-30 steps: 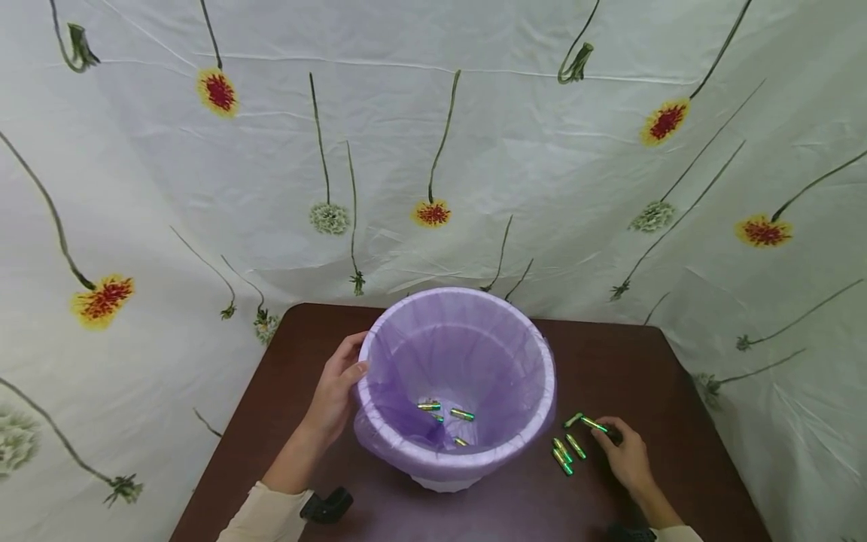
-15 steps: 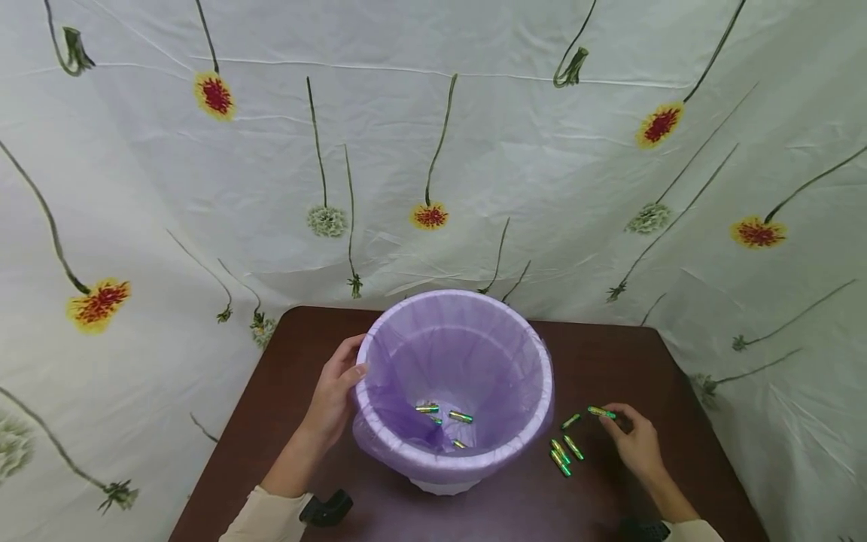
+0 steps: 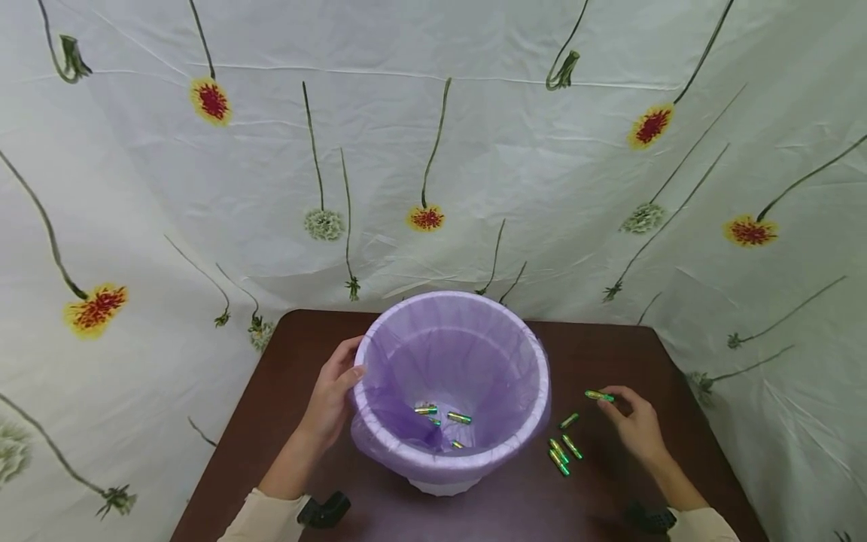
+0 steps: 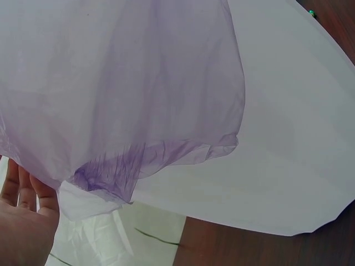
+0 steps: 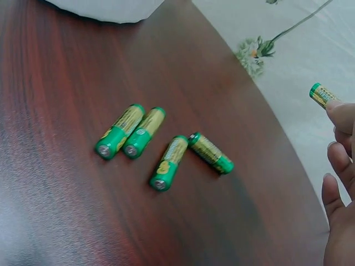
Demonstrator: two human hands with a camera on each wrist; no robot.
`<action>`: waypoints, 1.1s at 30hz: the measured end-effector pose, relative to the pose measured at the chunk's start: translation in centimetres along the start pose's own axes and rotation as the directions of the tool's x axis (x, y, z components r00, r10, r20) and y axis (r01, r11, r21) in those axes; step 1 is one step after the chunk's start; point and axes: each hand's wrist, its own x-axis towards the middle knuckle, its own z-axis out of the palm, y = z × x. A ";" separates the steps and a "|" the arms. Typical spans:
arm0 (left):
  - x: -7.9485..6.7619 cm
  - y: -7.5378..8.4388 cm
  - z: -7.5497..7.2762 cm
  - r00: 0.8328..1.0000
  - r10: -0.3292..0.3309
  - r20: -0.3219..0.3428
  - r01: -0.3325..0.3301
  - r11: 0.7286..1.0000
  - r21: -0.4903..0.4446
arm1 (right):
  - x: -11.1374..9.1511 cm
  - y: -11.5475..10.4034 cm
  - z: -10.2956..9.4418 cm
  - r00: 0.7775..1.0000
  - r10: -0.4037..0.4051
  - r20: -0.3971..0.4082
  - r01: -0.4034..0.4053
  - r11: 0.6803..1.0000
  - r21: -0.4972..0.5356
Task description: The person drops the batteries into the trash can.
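A white bin [image 3: 443, 485] lined with a thin purple bag [image 3: 460, 354] stands on the table, several green and gold batteries [image 3: 459, 417] lying at its bottom. My left hand [image 3: 332, 395] grips the bin's left rim, thumb over the bag's edge; in the left wrist view its fingers [image 4: 28, 191] lie against the bag's outside. To the right of the bin my right hand [image 3: 637, 425] pinches one battery [image 3: 599, 395] between thumb and fingers, above the table. Several loose batteries [image 5: 169, 163] lie on the tabletop between that hand and the bin.
The dark brown wooden table [image 3: 596, 346] has rounded far corners. A white cloth [image 3: 379, 135] printed with flowers hangs behind it and along both sides. Black straps with devices [image 3: 323, 512] sit on both wrists.
My right hand has lifted the pinched battery up and away from the loose ones on the table. My left hand keeps its grip on the bin's rim.
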 end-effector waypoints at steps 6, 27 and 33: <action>0.0 -0.1 0.0 1.000 0.002 0.001 -0.002 1.000 0.004 | 0.7 -0.6 -0.5 1.000 0.021 0.015 -0.020 1.000 -0.016; -0.1 -0.3 0.0 1.000 -0.009 0.006 0.009 1.000 -0.022 | 2.0 -3.1 -2.3 0.998 -0.027 0.061 0.031 0.997 -0.067; -0.1 -0.2 0.0 1.000 -0.021 0.000 0.021 0.999 -0.023 | 2.5 -3.4 -2.5 0.995 -0.078 0.067 0.081 0.996 -0.044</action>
